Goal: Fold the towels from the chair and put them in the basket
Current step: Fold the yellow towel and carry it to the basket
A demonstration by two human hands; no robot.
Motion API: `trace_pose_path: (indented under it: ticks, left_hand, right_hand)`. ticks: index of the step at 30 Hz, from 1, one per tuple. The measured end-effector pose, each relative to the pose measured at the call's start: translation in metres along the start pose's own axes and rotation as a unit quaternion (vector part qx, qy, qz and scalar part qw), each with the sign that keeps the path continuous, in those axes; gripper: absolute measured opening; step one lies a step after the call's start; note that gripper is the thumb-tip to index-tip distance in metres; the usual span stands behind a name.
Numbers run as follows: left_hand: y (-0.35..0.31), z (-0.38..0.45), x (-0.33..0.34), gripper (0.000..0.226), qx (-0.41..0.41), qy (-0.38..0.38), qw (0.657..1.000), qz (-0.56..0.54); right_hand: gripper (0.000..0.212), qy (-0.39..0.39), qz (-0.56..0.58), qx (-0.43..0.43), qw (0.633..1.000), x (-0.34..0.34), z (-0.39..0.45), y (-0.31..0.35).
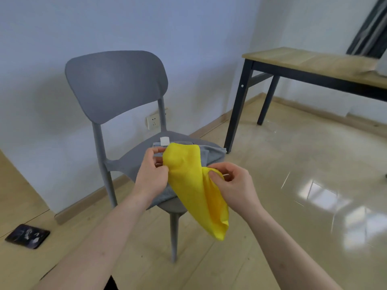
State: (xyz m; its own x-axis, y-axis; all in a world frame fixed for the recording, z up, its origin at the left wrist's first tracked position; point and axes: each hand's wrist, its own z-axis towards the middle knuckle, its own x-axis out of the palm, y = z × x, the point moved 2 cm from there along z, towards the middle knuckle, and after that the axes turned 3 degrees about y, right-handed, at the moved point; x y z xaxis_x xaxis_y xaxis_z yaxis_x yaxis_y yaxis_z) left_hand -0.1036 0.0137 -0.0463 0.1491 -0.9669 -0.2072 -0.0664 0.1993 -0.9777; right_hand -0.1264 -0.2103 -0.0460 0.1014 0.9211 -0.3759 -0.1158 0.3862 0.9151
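Note:
A yellow towel (194, 185) hangs in the air in front of the grey chair (115, 84). My left hand (151, 172) pinches its upper left edge. To the right, my right hand (232, 183) pinches another part of the edge, and the rest of the cloth droops below it. A grey towel (211, 154) with a white tag lies on the chair seat, partly hidden behind the yellow one and my left hand. No basket is in view.
A wooden table (310, 61) with black legs stands at the right against the wall. A dark flat object (27, 236) lies on the floor at the left. The glossy floor stretches out to the right of the chair.

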Motion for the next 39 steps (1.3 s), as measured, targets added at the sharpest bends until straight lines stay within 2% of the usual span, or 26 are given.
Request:
trace_pose_path:
  ticks: [2, 4, 7, 10, 11, 16, 18, 23, 28, 31, 36, 39]
  left_hand:
    - [0.000, 0.000, 0.000, 0.065, -0.021, 0.012, 1.000, 0.003]
    - [-0.001, -0.003, 0.003, 0.064, -0.043, 0.044, 0.998, -0.013]
    - [-0.001, -0.005, 0.008, 0.045, -0.065, 0.099, 0.992, -0.036]
    - [-0.001, -0.002, 0.011, 0.017, -0.051, 0.095, 0.994, -0.019]
    - [-0.001, 0.000, 0.012, 0.016, -0.048, 0.088, 0.995, -0.003]
    - [0.005, 0.009, 0.010, 0.023, -0.007, 0.076, 0.993, 0.086]
    - [0.006, 0.011, 0.009, 0.032, 0.005, 0.083, 0.991, 0.102]
    - [-0.003, 0.008, 0.008, 0.047, -0.003, 0.132, 0.988, 0.075]
    - [-0.002, 0.010, 0.009, 0.034, -0.022, 0.103, 0.994, 0.022]
    - [0.003, 0.012, 0.007, 0.051, -0.004, 0.109, 0.992, 0.059]
    - [0.004, 0.009, 0.016, 0.049, -0.026, 0.110, 0.993, 0.024]
    - [0.006, 0.006, 0.022, 0.045, -0.047, 0.152, 0.986, 0.040]
  right_hand:
    - [0.012, 0.001, -0.007, -0.002, 1.000, -0.006, 0.000, 0.000]
    - [0.014, 0.000, -0.007, -0.007, 1.000, -0.010, 0.001, -0.001]
    - [0.018, 0.004, -0.001, -0.006, 1.000, -0.015, 0.003, -0.002]
    - [0.020, 0.008, -0.002, 0.003, 1.000, -0.017, 0.006, -0.007]
    - [0.020, 0.007, 0.000, 0.008, 1.000, -0.019, 0.007, -0.008]
    - [0.018, -0.022, 0.052, 0.034, 0.998, -0.035, 0.011, -0.010]
    - [0.018, -0.034, 0.066, 0.037, 0.997, -0.041, 0.012, -0.010]
    - [0.022, -0.053, 0.065, 0.007, 0.996, -0.051, 0.014, -0.013]
    - [0.025, -0.068, 0.063, -0.045, 0.995, -0.054, 0.017, -0.014]
    - [0.026, -0.058, 0.066, -0.065, 0.994, -0.052, 0.017, -0.013]
    - [0.025, -0.029, 0.067, -0.087, 0.994, -0.052, 0.013, -0.004]
    - [0.024, -0.011, 0.062, -0.097, 0.993, -0.052, 0.011, -0.002]
